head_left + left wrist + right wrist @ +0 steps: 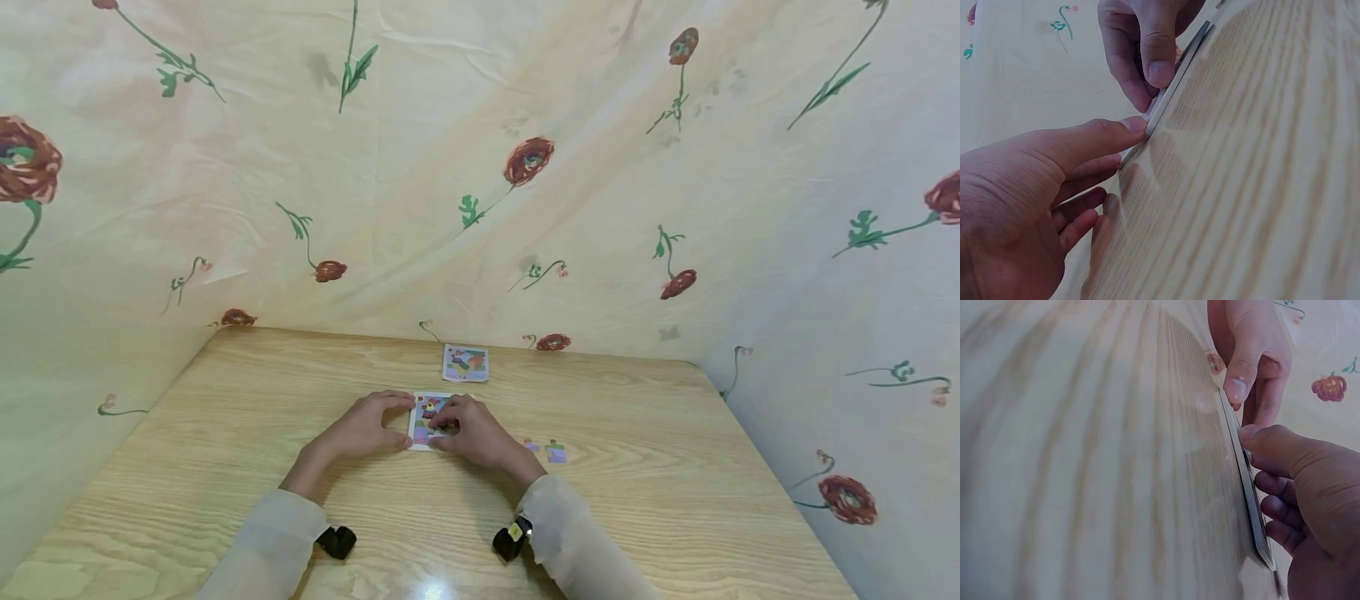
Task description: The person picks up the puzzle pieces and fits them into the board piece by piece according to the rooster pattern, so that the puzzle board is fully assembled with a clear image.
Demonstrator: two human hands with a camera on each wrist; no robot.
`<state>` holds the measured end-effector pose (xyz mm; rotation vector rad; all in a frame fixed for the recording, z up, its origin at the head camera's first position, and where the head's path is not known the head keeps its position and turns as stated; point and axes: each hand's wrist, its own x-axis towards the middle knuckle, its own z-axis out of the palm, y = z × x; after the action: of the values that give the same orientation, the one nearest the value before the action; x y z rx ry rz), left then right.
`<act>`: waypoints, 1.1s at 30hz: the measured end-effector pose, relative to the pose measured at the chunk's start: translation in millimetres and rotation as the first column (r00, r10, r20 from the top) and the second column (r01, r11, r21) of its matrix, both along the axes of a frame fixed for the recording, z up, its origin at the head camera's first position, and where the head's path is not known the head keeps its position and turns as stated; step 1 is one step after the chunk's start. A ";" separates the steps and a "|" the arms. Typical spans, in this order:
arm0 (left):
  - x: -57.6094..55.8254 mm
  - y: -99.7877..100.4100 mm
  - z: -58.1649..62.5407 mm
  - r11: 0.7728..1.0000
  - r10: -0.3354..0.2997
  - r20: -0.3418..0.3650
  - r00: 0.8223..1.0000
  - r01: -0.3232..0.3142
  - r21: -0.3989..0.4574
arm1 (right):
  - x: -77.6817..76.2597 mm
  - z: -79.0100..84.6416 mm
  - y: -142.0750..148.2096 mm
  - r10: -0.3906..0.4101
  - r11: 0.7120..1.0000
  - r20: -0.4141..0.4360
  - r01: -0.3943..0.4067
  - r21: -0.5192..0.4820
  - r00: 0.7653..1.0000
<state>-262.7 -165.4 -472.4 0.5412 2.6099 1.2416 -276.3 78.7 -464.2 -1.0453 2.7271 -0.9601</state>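
Observation:
A small jigsaw puzzle board with a white border and a colourful picture lies flat on the wooden table. My left hand holds it at the left side, its fingers by the far corner and its thumb by the near one. Over the right half of the board is my right hand, fingers bent and fingertips down at the picture. It covers much of the picture, and I cannot tell whether a piece is pinched there. The left wrist view shows the board's thin edge under both hands.
Two loose puzzle pieces, a lilac and green one and a partly covered one, lie beside my right wrist. A square picture card lies beyond the board, near a flowered cloth that hangs behind the table.

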 end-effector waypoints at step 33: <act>-1.9 -0.8 -0.5 1.000 -0.004 -0.011 1.000 0.004 -0.003 | 2.9 2.0 -9.8 0.036 0.999 -0.023 -0.036 -0.017 0.999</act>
<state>-264.6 -166.1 -472.9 0.5540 2.6179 1.2366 -273.4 68.9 -462.2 -1.1105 2.7125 -0.9748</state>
